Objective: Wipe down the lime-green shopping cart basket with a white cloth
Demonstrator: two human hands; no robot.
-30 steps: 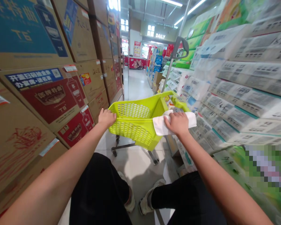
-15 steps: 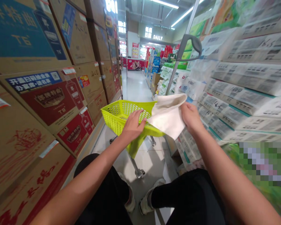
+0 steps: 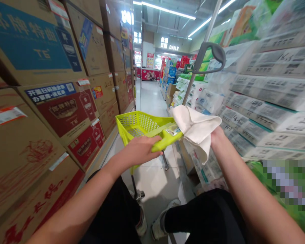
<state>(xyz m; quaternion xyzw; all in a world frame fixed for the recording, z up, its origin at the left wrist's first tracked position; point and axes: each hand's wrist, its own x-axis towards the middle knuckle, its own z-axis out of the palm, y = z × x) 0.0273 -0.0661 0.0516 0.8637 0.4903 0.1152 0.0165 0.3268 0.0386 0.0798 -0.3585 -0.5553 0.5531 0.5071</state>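
In front of me stands a lime-green plastic shopping cart [image 3: 165, 140] with perforated basket walls and thin metal legs on casters. My left hand [image 3: 142, 149] is closed around its near edge, fingers curled underneath. A cream-white cloth [image 3: 197, 123] drapes over the cart's right corner. My right hand [image 3: 217, 136] grips that cloth from the right, its fingers mostly hidden behind the folds. Beside the cloth a small label panel shows on the cart's edge.
Stacked cardboard cartons [image 3: 68, 108] line the left side. Packs of paper goods [image 3: 264, 95] pile up on the right. A metal pole with a grey loop handle [image 3: 209, 58] rises behind the cloth. A tiled floor aisle [image 3: 154, 91] runs ahead.
My left hand has shifted from resting on the near rim to gripping the edge. The cloth in my right hand has moved right and spread over the corner. The cart has turned slightly.
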